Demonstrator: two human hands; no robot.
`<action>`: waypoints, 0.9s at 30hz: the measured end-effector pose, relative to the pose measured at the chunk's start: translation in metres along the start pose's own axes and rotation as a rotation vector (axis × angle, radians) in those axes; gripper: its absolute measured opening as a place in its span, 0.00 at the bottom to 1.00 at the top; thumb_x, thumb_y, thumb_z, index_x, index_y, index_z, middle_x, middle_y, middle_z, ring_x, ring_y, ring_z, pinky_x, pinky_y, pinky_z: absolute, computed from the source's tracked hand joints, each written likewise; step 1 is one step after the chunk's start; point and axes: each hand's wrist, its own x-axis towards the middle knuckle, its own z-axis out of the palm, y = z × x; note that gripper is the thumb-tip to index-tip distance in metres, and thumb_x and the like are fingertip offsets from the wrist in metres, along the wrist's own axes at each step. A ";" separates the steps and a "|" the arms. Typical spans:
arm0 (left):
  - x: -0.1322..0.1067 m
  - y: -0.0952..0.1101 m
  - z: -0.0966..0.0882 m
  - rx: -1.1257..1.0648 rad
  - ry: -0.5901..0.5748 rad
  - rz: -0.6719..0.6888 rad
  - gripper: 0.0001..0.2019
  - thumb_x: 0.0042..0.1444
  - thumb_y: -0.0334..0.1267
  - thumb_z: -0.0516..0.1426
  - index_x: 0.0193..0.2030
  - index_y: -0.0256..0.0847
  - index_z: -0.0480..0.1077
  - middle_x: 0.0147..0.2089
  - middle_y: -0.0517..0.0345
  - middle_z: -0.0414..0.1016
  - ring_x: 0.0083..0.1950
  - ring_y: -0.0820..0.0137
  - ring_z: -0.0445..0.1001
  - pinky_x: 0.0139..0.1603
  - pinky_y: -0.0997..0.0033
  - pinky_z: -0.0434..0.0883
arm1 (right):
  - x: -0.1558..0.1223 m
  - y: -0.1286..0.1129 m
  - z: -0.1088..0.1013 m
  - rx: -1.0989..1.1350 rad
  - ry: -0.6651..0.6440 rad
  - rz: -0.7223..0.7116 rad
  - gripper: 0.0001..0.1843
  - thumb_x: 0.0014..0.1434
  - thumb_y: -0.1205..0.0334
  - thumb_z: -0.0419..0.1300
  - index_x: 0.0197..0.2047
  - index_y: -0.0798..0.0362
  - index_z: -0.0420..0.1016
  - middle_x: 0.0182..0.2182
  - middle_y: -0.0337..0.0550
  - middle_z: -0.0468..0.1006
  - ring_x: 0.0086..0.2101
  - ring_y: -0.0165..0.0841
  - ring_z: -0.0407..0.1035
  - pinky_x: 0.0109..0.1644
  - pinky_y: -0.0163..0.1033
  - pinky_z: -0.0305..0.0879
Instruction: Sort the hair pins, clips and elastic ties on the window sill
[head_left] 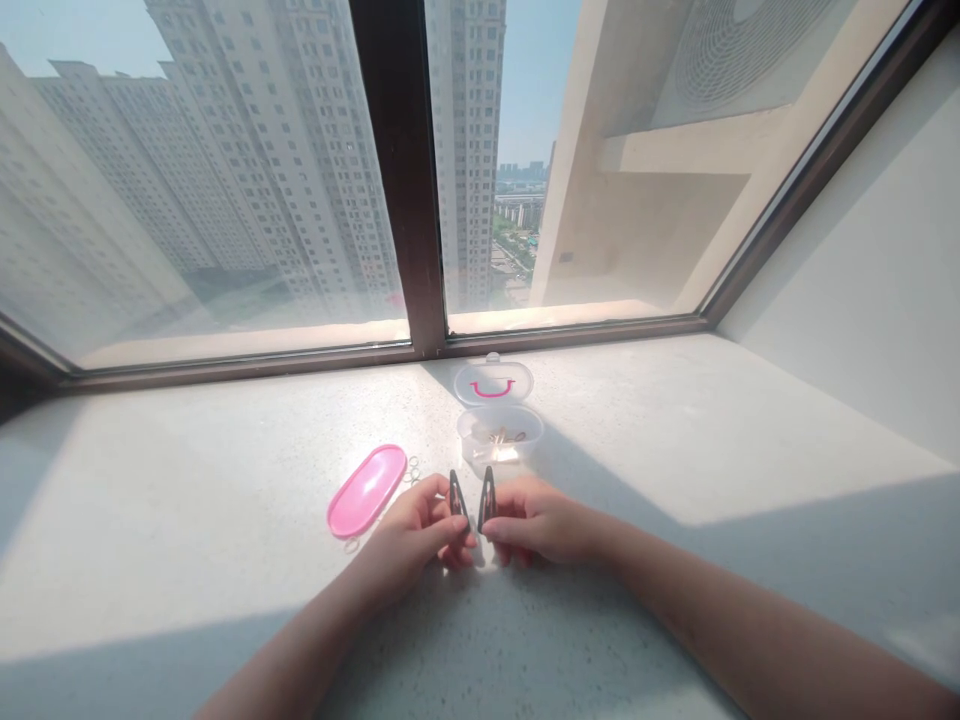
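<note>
My left hand [427,530] pinches a dark snap hair clip [458,502] that stands nearly upright. A matching hair clip [487,500] is pinched in my right hand [529,520], tilted the opposite way. The two clips are close together but apart. Just beyond them sits an open clear plastic box [465,440], with small gold-coloured items [508,437] inside that I cannot make out fully. Its lid [465,385], with a pink handle [493,391], lies opened toward the window. Left of my left hand is a pink oval tray [367,492], with small pale rings [414,468] beside it.
Everything rests on a white speckled windowsill [225,500] crossed by sunlight and shadow. A dark window frame [416,200] runs along the back, and a white wall [862,270] closes off the right side. Tall buildings show through the glass.
</note>
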 end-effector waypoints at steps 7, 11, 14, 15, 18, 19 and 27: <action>0.000 0.000 -0.001 0.051 -0.055 -0.037 0.08 0.57 0.37 0.58 0.36 0.39 0.61 0.30 0.59 0.75 0.27 0.71 0.74 0.29 0.71 0.70 | 0.003 0.000 -0.003 -0.017 -0.057 0.082 0.07 0.57 0.65 0.54 0.32 0.57 0.72 0.23 0.37 0.72 0.19 0.24 0.62 0.23 0.29 0.57; 0.000 0.000 -0.001 0.077 -0.045 -0.026 0.07 0.58 0.37 0.57 0.36 0.39 0.61 0.30 0.59 0.74 0.28 0.71 0.74 0.30 0.71 0.70 | 0.003 0.000 -0.003 0.006 -0.080 0.065 0.08 0.59 0.64 0.53 0.34 0.57 0.71 0.23 0.37 0.71 0.20 0.25 0.62 0.24 0.30 0.59; -0.002 0.002 0.000 0.101 -0.054 -0.018 0.06 0.59 0.36 0.56 0.37 0.39 0.61 0.30 0.59 0.74 0.28 0.72 0.73 0.31 0.71 0.69 | 0.002 0.000 -0.001 -0.019 -0.086 0.022 0.07 0.60 0.65 0.53 0.35 0.57 0.72 0.24 0.37 0.71 0.21 0.25 0.62 0.25 0.30 0.59; -0.003 0.002 0.001 0.110 -0.055 -0.016 0.06 0.59 0.36 0.56 0.38 0.39 0.61 0.30 0.59 0.74 0.28 0.72 0.73 0.31 0.71 0.69 | 0.002 0.001 -0.001 -0.028 -0.087 0.015 0.07 0.60 0.65 0.53 0.35 0.57 0.72 0.23 0.37 0.71 0.21 0.25 0.62 0.25 0.30 0.59; -0.004 0.003 0.002 0.125 -0.051 -0.028 0.06 0.59 0.36 0.56 0.39 0.39 0.62 0.30 0.59 0.75 0.29 0.71 0.73 0.32 0.70 0.69 | 0.001 0.001 0.000 -0.041 -0.084 0.014 0.07 0.59 0.66 0.54 0.34 0.57 0.72 0.23 0.36 0.71 0.20 0.25 0.62 0.25 0.29 0.59; -0.004 0.002 0.002 0.126 -0.051 -0.032 0.06 0.58 0.36 0.56 0.40 0.39 0.62 0.30 0.58 0.75 0.29 0.71 0.73 0.32 0.69 0.69 | 0.001 0.001 0.000 -0.041 -0.080 0.017 0.07 0.59 0.66 0.54 0.34 0.57 0.73 0.23 0.36 0.71 0.20 0.25 0.62 0.25 0.29 0.59; -0.001 0.001 0.000 0.123 -0.070 -0.030 0.05 0.57 0.35 0.56 0.38 0.40 0.63 0.32 0.57 0.75 0.30 0.70 0.74 0.32 0.70 0.69 | 0.001 0.000 0.000 -0.045 -0.071 0.024 0.07 0.58 0.67 0.54 0.33 0.57 0.73 0.22 0.36 0.70 0.20 0.25 0.63 0.24 0.29 0.59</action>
